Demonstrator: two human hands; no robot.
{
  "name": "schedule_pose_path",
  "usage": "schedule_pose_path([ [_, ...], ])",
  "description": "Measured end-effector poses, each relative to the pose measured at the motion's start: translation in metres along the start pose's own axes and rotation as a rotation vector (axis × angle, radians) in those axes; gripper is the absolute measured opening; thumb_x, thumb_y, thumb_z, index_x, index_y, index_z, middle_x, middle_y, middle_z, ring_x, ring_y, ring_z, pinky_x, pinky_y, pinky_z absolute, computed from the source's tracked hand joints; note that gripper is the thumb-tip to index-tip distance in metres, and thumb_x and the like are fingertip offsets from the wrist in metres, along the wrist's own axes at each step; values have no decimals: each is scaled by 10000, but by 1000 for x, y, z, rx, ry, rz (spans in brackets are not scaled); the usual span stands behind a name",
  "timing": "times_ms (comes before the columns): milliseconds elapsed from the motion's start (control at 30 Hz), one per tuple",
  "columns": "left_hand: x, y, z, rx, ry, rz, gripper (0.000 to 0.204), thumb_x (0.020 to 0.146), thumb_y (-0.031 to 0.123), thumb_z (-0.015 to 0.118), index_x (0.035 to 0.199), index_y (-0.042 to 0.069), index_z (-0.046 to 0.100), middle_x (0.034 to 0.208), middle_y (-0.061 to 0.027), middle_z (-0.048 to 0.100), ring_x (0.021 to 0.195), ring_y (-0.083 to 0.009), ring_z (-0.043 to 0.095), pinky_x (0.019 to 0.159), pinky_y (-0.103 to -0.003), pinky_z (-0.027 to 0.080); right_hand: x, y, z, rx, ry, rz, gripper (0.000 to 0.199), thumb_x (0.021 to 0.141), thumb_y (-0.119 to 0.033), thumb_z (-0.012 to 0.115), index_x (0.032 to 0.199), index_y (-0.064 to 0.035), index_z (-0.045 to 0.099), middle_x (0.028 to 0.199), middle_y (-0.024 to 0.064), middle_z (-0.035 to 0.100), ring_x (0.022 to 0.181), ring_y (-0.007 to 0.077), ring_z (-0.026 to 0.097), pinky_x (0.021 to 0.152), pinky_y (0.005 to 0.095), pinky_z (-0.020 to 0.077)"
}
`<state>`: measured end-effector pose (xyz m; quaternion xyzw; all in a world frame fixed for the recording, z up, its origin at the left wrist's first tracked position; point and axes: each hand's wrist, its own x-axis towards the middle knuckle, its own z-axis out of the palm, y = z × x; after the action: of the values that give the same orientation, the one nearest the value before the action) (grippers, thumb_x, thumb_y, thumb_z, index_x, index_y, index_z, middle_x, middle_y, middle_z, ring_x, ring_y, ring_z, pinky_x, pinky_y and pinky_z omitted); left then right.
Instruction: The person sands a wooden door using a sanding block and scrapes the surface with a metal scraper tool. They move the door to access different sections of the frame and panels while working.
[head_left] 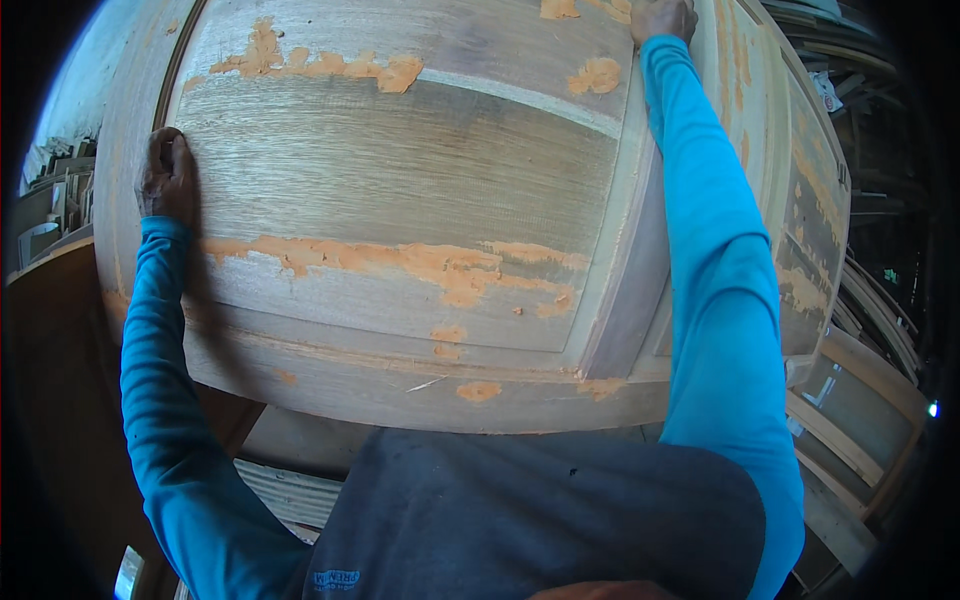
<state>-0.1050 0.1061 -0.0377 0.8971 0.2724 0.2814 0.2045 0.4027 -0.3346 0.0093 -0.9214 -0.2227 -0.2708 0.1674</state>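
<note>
A large wooden panelled door (400, 150) lies in front of me, with patches of orange filler (440, 265) smeared along its joints and spots. My left hand (168, 178) is closed, its fingers curled down at the groove along the panel's left side; whatever it may hold is hidden. Farther off, at the top of the view, my right hand (665, 18) rests closed on the frame strip at the panel's right edge. The picture's edge cuts it partly off, and nothing in its fingers can be made out.
Stacked boards (870, 310) lie at the right, near a framed panel (860, 400). Wood offcuts (72, 195) are piled at the far left. A brown wooden board (60, 350) stands at the lower left, beside the door.
</note>
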Motion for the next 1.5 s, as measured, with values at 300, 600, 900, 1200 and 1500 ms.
schedule_pose_path([
  [300, -12, -1, -6, -24, 44, -131, 188, 1067, 207, 578, 1146, 57, 662, 980, -98, 698, 908, -197, 665, 860, -345, 526, -158, -52, -107, 95, -78, -35, 94, 890, -79, 646, 936, 2, 655, 1043, 250, 605, 1037, 440, 564, 955, 533, 456],
  [600, -2, -14, -1, 39, -2, -51, 255, 1059, 258, 592, 1206, 66, 669, 1039, -109, 714, 955, -214, 674, 892, -351, 525, 29, 14, 24, -104, -8, 61, 193, 889, -146, 571, 954, 1, 680, 1122, 291, 689, 1166, 457, 595, 1051, 533, 456],
  [900, 13, -33, -3, 202, -44, -116, 380, 1026, 433, 580, 1248, 144, 689, 1065, -153, 749, 1022, -300, 709, 938, -413, 527, -103, -10, -43, -150, -16, -10, 169, 917, -169, 579, 930, -17, 651, 1087, 280, 684, 1160, 423, 591, 1015, 516, 436],
  [1200, 6, -28, 11, 226, -52, -149, 421, 1014, 505, 531, 1280, 218, 686, 1193, -152, 744, 1144, -360, 693, 997, -452, 517, -338, -97, -228, -10, -158, 107, 101, 925, -106, 644, 932, -6, 635, 1003, 206, 573, 995, 383, 543, 886, 511, 475],
  [1500, 16, -39, 17, 175, -46, -103, 434, 1007, 516, 528, 1293, 229, 684, 1204, -147, 741, 1147, -362, 690, 1007, -450, 510, -281, -72, -195, 24, -69, 58, 85, 914, -92, 644, 938, -11, 636, 994, 194, 578, 966, 382, 552, 875, 504, 466],
])
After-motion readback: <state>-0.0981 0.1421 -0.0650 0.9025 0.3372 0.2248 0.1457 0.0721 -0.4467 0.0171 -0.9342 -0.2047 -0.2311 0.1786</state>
